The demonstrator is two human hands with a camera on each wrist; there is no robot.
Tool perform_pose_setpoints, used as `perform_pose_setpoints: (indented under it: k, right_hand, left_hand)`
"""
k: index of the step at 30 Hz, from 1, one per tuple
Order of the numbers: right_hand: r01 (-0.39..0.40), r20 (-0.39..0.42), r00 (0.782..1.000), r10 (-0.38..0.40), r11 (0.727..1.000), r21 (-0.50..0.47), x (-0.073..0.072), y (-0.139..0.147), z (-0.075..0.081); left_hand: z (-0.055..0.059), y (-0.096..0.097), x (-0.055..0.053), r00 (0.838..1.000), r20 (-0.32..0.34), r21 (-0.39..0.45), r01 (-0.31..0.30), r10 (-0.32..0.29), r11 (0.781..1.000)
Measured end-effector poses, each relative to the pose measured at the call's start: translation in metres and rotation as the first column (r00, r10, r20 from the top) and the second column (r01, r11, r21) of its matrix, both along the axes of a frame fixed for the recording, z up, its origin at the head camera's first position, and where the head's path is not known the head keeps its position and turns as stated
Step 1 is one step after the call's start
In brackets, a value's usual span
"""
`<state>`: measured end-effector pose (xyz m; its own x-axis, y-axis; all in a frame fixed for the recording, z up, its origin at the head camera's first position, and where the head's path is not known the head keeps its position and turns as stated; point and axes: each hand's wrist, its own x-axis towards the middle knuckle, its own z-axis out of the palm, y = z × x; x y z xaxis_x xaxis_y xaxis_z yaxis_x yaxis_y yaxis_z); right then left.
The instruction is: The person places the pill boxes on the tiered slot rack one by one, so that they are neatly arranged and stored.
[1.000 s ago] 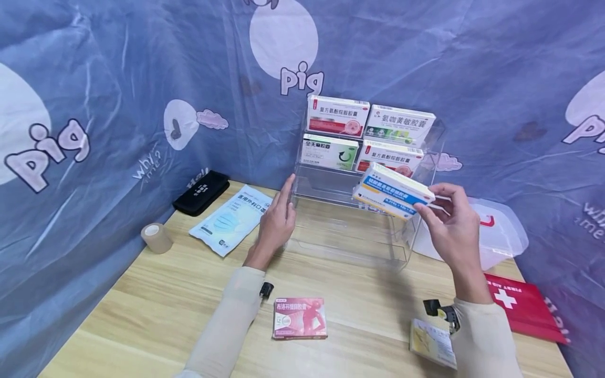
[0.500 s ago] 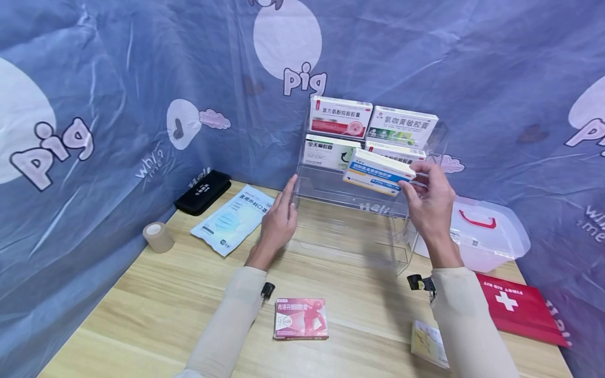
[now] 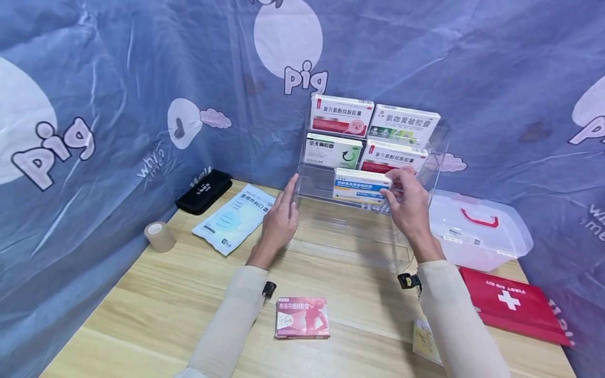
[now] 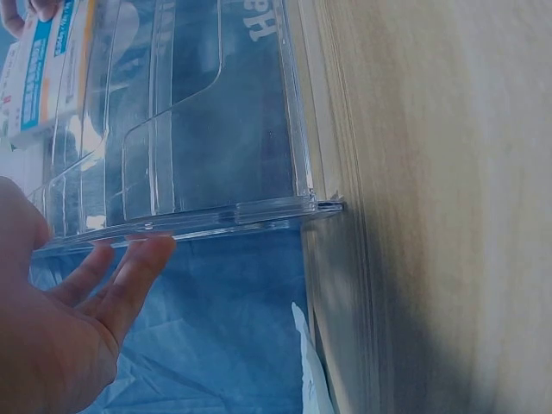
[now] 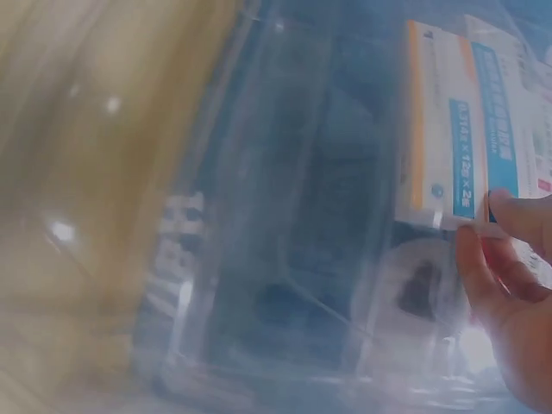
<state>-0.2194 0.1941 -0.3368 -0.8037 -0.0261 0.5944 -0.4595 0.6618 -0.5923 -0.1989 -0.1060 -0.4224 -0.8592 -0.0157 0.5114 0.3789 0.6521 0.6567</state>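
My right hand (image 3: 410, 207) pinches the right end of a white, blue and yellow medicine box (image 3: 360, 186), held at the third tier of a clear acrylic display rack (image 3: 326, 247). In the right wrist view the thumb and fingers grip that box (image 5: 470, 129) at its edge. With fairly straight fingers, my left hand (image 3: 280, 223) touches the rack's left side; the left wrist view shows its fingertips (image 4: 159, 250) against the clear side panel. On the upper tiers stand a red-white box (image 3: 341, 116), a green-white box (image 3: 404, 126), a green-arrow box (image 3: 332, 152) and another red-white box (image 3: 394, 157).
A pink medicine box (image 3: 302, 318) lies in front; a yellowish box (image 3: 425, 341) is partly behind the right sleeve. Right of the rack are a lidded clear bin (image 3: 472, 231) and a red first-aid pouch (image 3: 515, 304). At left are a mask packet (image 3: 233, 218), tape roll (image 3: 159, 237) and black case (image 3: 204, 191).
My right hand has carried the blue-yellow box leftward and, lately, down to the third tier, turning it from tilted to nearly level. The left hand has stayed at the rack's side.
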Motion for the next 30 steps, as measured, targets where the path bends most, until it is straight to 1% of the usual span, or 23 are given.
perform_pose_setpoints:
  k: [5,7,12,16,21,26,30]
  right_hand:
    - [0.049,0.048,0.998,-0.051,0.998,0.045,-0.002,-0.011,-0.005]
    - [0.04,0.061,0.997,-0.042,0.998,0.039,-0.003,-0.016,-0.005]
    - [-0.019,0.064,0.998,0.019,1.0,-0.007,-0.006,-0.028,-0.005]
    - [-0.022,0.063,0.998,0.024,0.999,-0.033,-0.008,-0.038,-0.006]
    - [-0.038,0.06,0.997,0.039,0.999,-0.011,-0.011,-0.053,-0.007]
    - [-0.061,0.063,0.996,0.062,0.998,-0.021,-0.012,-0.065,-0.008]
    - [-0.049,0.037,0.998,0.049,0.999,0.001,-0.012,-0.071,-0.009]
  left_hand:
    - [0.001,0.0,0.0,1.0,0.01,0.002,0.001,-0.001,1.0]
    - [0.001,0.0,0.001,1.0,0.012,0.001,-0.001,0.0,1.0]
    - [0.001,-0.001,0.0,1.0,0.017,-0.004,-0.001,0.001,1.0]
    - [0.001,-0.001,0.0,1.0,0.021,-0.003,0.011,-0.011,1.0]
    - [0.001,-0.001,-0.001,1.0,0.004,-0.007,0.002,-0.002,1.0]
    - [-0.001,-0.001,-0.001,1.0,-0.011,-0.007,0.004,-0.004,1.0]
    - [-0.002,0.0,-0.001,1.0,-0.025,-0.005,0.001,-0.002,1.0]
